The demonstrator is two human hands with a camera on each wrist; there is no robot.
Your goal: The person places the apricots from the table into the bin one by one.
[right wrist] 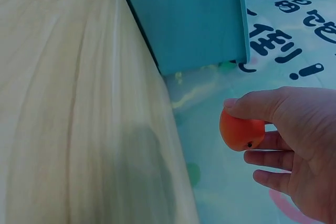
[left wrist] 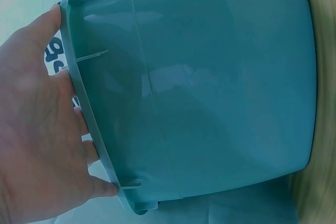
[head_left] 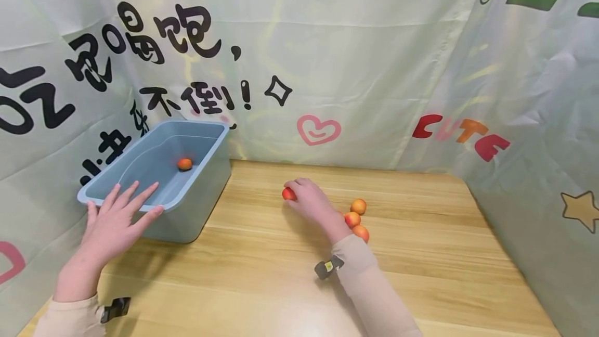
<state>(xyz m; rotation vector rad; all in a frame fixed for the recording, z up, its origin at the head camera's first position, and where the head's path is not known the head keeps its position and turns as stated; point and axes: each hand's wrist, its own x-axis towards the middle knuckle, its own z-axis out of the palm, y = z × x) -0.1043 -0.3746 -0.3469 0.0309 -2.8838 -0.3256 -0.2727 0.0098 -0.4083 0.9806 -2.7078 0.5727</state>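
A small orange-red fruit, apricot-like (right wrist: 241, 130), is pinched between the thumb and fingers of my right hand (head_left: 310, 201). In the right wrist view a dark spot shows on its underside. In the head view the hand is over the middle of the table, right of the blue-grey plastic bin (head_left: 212, 181). My left hand (head_left: 114, 225) is spread along the bin's near rim; its fingertips touch that rim in the left wrist view. One similar fruit (head_left: 184, 164) lies inside the bin. Several more fruits (head_left: 358, 206) lie on the table beside my right wrist, one partly hidden by it.
The wooden table (head_left: 262, 274) bears the bin at its left side. A pale printed cloth (head_left: 365, 66) hangs behind and at both sides, close to the table's edges. A dark wrist mount (head_left: 327, 267) sits on the right sleeve, another (head_left: 115, 309) on the left.
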